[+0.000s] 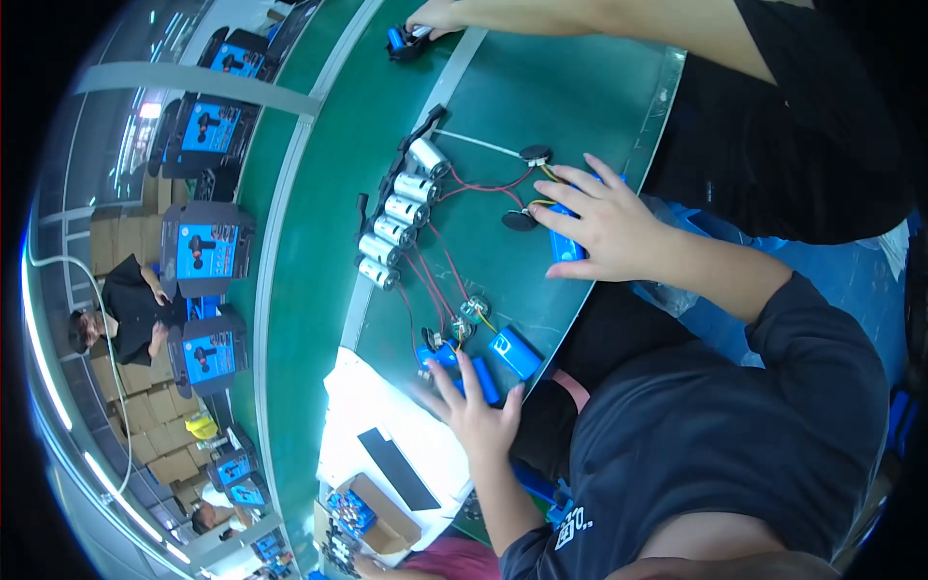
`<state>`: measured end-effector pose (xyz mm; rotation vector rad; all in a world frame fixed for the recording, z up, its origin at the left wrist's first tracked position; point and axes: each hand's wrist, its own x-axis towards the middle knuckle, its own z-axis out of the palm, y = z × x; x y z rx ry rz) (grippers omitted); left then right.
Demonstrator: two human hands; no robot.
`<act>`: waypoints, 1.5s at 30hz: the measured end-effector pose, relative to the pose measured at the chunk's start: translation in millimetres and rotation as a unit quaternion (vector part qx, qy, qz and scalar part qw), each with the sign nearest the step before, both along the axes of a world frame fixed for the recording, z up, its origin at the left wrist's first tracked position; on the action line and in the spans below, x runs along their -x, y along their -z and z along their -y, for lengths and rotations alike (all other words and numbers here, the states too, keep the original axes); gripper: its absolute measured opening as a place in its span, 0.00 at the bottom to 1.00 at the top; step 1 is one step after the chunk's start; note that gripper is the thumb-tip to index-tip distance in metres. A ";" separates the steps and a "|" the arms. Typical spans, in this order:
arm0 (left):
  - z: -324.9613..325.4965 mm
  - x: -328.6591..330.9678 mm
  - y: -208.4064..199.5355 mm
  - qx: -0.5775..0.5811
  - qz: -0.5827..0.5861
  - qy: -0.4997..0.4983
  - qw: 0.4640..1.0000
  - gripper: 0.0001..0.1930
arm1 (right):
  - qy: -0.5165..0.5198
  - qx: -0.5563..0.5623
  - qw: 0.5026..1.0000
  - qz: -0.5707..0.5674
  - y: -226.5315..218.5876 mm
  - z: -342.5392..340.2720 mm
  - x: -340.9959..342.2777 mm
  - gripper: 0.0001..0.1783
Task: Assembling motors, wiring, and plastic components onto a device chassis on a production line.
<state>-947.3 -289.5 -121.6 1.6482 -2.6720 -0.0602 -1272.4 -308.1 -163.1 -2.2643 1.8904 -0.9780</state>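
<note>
My right hand [611, 220] is spread, fingers stretched over a blue battery pack [565, 244] by the table edge; it partly hides the pack. My left hand [474, 411], slightly blurred, has its fingers apart above blue battery packs; one pack [480, 381] shows beneath it, and another blue pack [515, 352] lies beside it. Red wires run from a row of silver cylindrical motors [394, 230] to small green circuit boards [474, 308] and black round discs [518, 220]. Whether either hand touches a pack is hard to make out.
A black bar [391, 169] lies along the motors on the green table [319, 290]. Another person's hand [435, 17] holds a black and blue part [408, 43]. A white sheet [372, 411] and cardboard box [387, 512] are nearby. Printed blue boxes [208, 246] line the far side.
</note>
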 end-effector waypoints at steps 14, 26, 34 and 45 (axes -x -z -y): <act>39.5 58.7 -6.2 0.062 -0.164 0.013 0.984 0.38 | -0.180 -0.045 0.982 0.032 -30.1 60.7 4.3 0.36; 241.4 58.1 84.9 0.043 -0.190 0.011 0.981 0.29 | -0.140 -0.084 0.981 -0.104 50.0 226.4 -42.2 0.26; 311.1 116.0 110.3 0.126 -0.206 0.095 0.966 0.26 | -0.078 -0.130 0.977 -0.151 45.8 259.0 14.7 0.26; 123.1 83.8 37.7 -0.049 -0.270 0.076 0.959 0.33 | -0.213 -0.015 0.976 0.040 -6.1 69.4 -10.8 0.33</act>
